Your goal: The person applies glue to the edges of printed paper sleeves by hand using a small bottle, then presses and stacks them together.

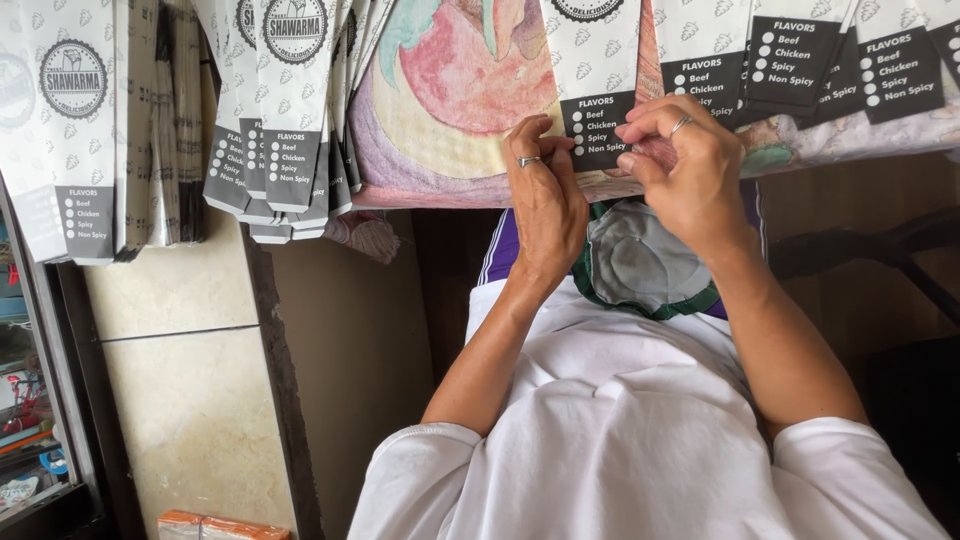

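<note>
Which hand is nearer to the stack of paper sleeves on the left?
Left. The left hand lies closer to the stack of paper sleeves; the right hand is beyond it, farther away.

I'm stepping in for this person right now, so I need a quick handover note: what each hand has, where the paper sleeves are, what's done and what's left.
Left hand: fingers pressed on the lower edge of one white paper sleeve on the drawn-on table cover.
Right hand: pinching that sleeve's bottom corner.
Done: stack of sleeves lies at left; a row lies at right.
Left: this sleeve is not released.
</note>
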